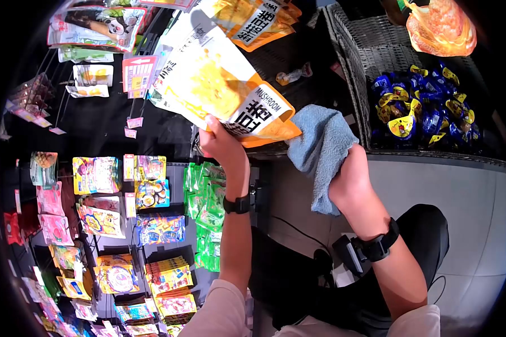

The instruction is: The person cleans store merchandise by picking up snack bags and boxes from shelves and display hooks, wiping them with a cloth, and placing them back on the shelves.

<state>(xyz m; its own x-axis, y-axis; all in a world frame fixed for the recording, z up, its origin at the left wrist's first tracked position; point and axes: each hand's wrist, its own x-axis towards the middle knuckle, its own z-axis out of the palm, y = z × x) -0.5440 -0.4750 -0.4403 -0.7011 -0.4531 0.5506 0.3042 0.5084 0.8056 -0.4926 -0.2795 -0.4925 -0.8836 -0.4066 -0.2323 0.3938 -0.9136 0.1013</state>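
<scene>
My left hand (222, 141) is closed on the lower edge of a large white and orange snack bag (213, 84) with "MUSHROOM" printed on it. The bag is tilted, its orange end pointing right. A blue-grey cloth (323, 149) hangs from my right hand (348, 180), bunched against the fingers, which it mostly covers. The top of the cloth touches or nearly touches the bag's orange corner. Behind the bag lies another orange bag (258, 25) of similar print.
Hanging snack packets (98, 174) fill racks at the left and lower left. Green packets (208, 202) hang beside my left forearm. A dark wicker basket (348, 73) holds blue and yellow wrapped sweets (427, 106). One wrapped sweet (293, 74) lies on the dark shelf.
</scene>
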